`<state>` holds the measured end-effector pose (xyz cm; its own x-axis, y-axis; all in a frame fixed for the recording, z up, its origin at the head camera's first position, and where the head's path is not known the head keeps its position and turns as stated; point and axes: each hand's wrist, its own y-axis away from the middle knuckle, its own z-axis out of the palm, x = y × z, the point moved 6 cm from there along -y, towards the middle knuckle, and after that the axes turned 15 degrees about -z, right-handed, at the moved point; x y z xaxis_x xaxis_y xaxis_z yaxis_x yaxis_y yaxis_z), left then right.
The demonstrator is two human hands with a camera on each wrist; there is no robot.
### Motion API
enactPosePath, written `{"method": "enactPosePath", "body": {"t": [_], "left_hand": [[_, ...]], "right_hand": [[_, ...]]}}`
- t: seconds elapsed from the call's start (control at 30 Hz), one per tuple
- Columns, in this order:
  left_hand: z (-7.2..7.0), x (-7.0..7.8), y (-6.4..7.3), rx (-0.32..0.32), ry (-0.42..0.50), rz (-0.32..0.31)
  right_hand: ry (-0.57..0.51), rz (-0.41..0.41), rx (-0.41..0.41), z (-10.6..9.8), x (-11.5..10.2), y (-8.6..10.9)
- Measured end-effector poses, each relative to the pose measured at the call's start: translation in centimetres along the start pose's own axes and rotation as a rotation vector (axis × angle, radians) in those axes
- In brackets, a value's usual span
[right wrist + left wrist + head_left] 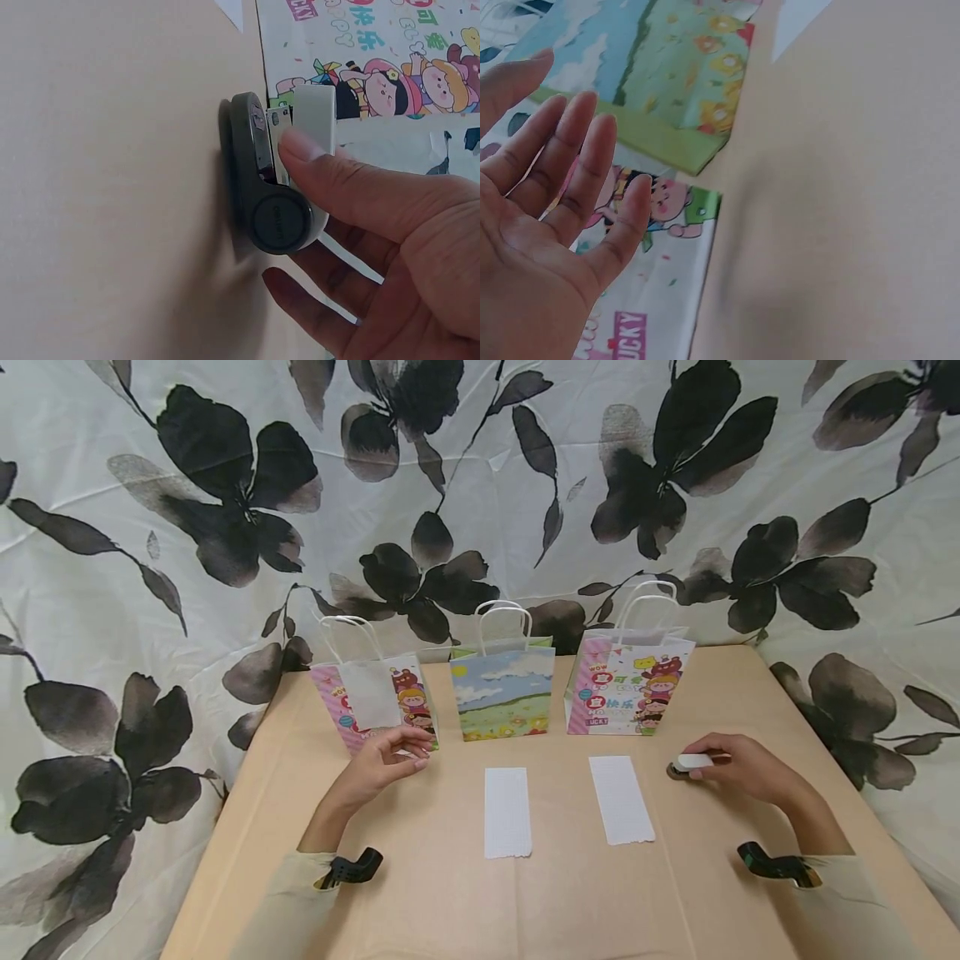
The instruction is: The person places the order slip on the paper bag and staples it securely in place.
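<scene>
My right hand (pixel 738 766) grips a small white-and-grey stapler (pixel 274 172) between thumb and fingers, near the table's right side. In the right wrist view its white arm is tilted away from the dark base. My left hand (pixel 382 766) holds nothing; its fingers are loosely bent in front of the left pink paper bag (pixel 412 681). A white paper slip (pixel 371 693) covers part of that bag's front. Two more white slips, a left one (pixel 507 812) and a right one (pixel 622 799), lie flat on the table between my hands.
A landscape-print paper bag (pixel 502 693) stands in the middle at the back, and another pink cartoon bag (pixel 630 685) stands to its right. All have white handles. Behind the table (pixel 577 902) hangs a floral cloth (pixel 525 510).
</scene>
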<state>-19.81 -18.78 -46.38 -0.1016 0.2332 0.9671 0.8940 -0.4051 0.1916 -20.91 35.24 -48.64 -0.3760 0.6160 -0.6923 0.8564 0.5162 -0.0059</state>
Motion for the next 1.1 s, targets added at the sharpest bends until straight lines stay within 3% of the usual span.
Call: {"method": "enactPosePath", "body": {"t": [0.27,0.47,0.8,1.1], "left_hand": [[1.8,-0.6,-0.9,0.008,-0.042,0.018],[2.7,-0.9,-1.3,0.023,-0.049,-0.004],[3.8,-1.5,-2.2,0.016,-0.1,-0.003],[4.4,-2.2,-2.8,0.018,-0.132,0.004]], "right_hand": [[0.008,-0.016,-0.003,0.1,0.1,0.4],[0.027,-0.021,-0.01,-0.2,-1.5,0.3],[0.123,-0.117,-0.004,-1.3,-8.2,-1.4],[0.146,-0.22,0.136,-1.4,-13.8,-3.5]]}}
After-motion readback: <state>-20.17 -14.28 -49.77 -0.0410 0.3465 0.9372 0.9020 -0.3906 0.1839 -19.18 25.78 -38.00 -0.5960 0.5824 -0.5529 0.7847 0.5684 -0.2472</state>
